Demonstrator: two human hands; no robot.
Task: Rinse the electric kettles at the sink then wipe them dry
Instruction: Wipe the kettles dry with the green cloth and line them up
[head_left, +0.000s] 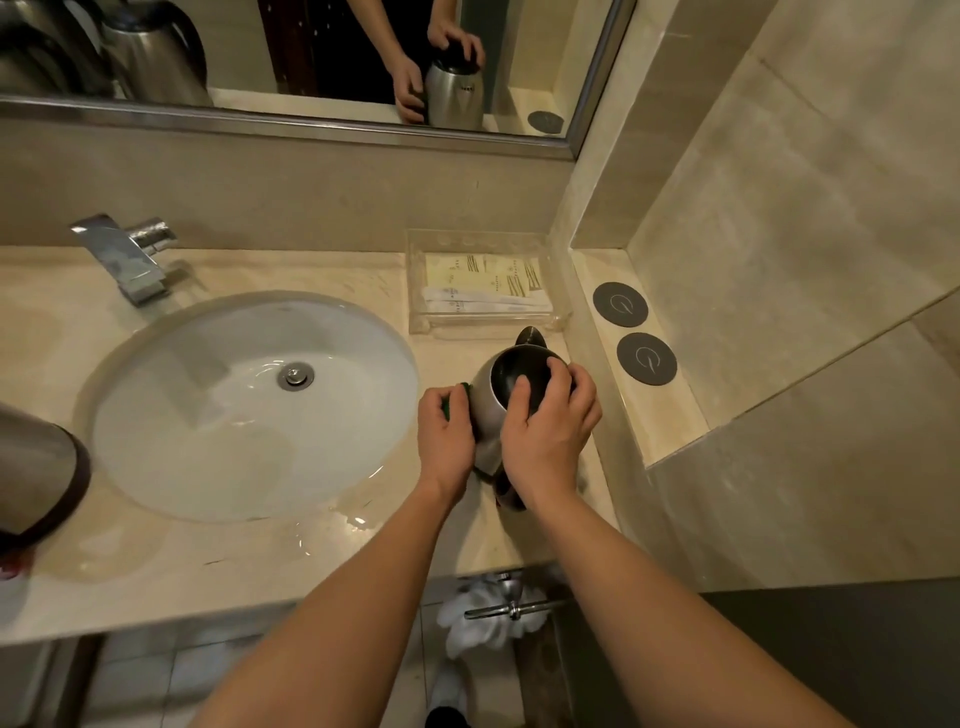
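A steel electric kettle (491, 400) with a black lid stands upright on the marble counter, right of the sink (156, 405). My right hand (550, 431) lies over its lid and presses down on it. My left hand (447, 436) presses a green cloth (462, 388) against the kettle's left side; only a sliver of the cloth shows. A second steel kettle (36, 473) stands at the counter's left edge, partly cut off by the frame.
The chrome tap (124, 254) is off; the white basin is wet and a puddle (332, 519) lies at its front rim. A clear tray (426, 312) of sachets sits behind the kettle. Two dark coasters (621, 304) rest on the right ledge. A mirror (311, 57) shows more kettles.
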